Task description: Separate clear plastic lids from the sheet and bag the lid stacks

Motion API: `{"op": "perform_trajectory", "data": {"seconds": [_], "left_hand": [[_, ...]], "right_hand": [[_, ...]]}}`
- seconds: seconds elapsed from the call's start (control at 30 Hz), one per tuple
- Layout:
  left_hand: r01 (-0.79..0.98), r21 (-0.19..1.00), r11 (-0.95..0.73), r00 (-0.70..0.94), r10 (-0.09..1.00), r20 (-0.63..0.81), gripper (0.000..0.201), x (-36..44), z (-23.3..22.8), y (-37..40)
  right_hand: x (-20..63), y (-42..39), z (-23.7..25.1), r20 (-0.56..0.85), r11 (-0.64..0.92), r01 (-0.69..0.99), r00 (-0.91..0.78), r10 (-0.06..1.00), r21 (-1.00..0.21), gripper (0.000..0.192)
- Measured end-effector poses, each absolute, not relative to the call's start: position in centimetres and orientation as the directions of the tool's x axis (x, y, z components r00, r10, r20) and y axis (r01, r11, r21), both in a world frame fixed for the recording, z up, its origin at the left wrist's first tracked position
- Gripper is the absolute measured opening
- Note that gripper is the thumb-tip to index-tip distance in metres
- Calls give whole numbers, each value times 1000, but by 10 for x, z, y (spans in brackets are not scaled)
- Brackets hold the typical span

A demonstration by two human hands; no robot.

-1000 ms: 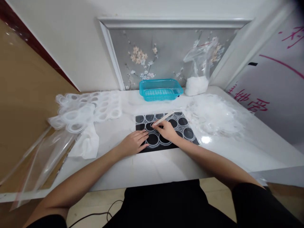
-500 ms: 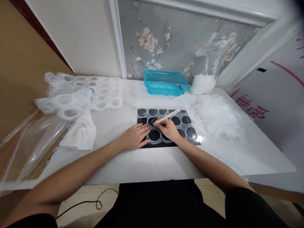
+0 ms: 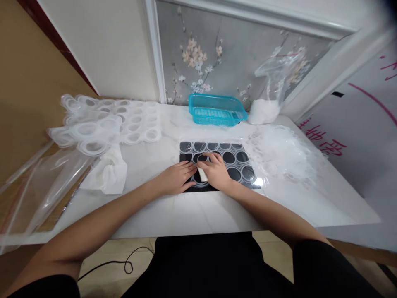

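A black sheet (image 3: 242,157) with rows of pale rings around dark circles lies on the white table in front of me, with clear film over it. My left hand (image 3: 177,179) rests flat on its left edge, fingers stretched out and thumb apart. Close to those fingertips, my right hand (image 3: 216,171) is closed around a flat white strip (image 3: 202,174). One end of the strip shows below the fingers, over a ring; the rest is hidden by the hand.
At the back stands a clear blue basket (image 3: 217,121), beside a plastic bag of white material (image 3: 263,111). Translucent ring-cut sheets (image 3: 136,120) pile up at left, near a crumpled white tissue (image 3: 107,171). Loose clear rings (image 3: 282,153) heap at right.
The white strip has turned in my right hand, from pointing up and right to showing below the fingers. That hand has shifted slightly toward my left hand, which stays in place.
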State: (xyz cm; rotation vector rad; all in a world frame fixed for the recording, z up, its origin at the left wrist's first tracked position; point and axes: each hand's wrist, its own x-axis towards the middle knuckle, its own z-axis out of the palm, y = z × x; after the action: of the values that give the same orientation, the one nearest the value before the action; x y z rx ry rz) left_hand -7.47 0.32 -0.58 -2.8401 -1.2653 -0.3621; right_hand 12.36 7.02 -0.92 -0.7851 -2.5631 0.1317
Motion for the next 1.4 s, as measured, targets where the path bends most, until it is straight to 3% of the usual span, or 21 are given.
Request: {"op": "perform_trajectory", "data": {"seconds": [0.07, 0.13, 0.23, 0.3, 0.37, 0.63, 0.77, 0.9, 1.0, 1.17, 1.27, 1.4], "left_hand": [[736, 83, -672, 650, 736, 188, 51, -75, -4, 3], [741, 83, -666, 649, 743, 163, 50, -76, -3, 2], [753, 97, -651, 635, 757, 154, 50, -78, -4, 0], [752, 101, -651, 634, 757, 155, 50, -79, -4, 0], [750, 111, -652, 634, 757, 160, 51, -79, -3, 2], [832, 180, -525, 487, 846, 217, 43, -61, 15, 19], [908, 192, -373, 309, 904, 296, 38, -33, 30, 45], [935, 210, -285, 203, 917, 343, 41, -7, 39, 80], [924, 256, -286, 215, 938, 271, 20, -4, 39, 100], [907, 364, -210, 168, 975, 145, 20, -21, 38, 110], [892, 424, -155, 133, 988, 81, 23, -32, 41, 114], [862, 488, -137, 142, 989, 26, 26, -40, 44, 118]], "right_hand": [[121, 81, -3, 398, 834, 539, -744, 537, -116, 25], [126, 102, 8, 468, 759, 641, -639, 610, -114, 25], [148, 135, 28, 633, 592, 724, -281, 722, -354, 20], [168, 145, 36, 660, 563, 621, -97, 745, -545, 24], [186, 141, 37, 631, 560, 518, -49, 774, -646, 28], [199, 114, 26, 560, 543, 357, -64, 826, -760, 29], [192, 107, 28, 507, 528, 192, -149, 849, -828, 25], [187, 96, 24, 390, 395, -15, -195, 900, -919, 26], [185, 95, 20, 289, 258, -173, -189, 938, -950, 28], [185, 100, 13, 84, -17, -399, -236, 968, -917, 33], [184, 99, 10, 31, -120, -381, -367, 930, -917, 32], [178, 96, 2, -16, -103, -155, -479, 877, -983, 34]]}}
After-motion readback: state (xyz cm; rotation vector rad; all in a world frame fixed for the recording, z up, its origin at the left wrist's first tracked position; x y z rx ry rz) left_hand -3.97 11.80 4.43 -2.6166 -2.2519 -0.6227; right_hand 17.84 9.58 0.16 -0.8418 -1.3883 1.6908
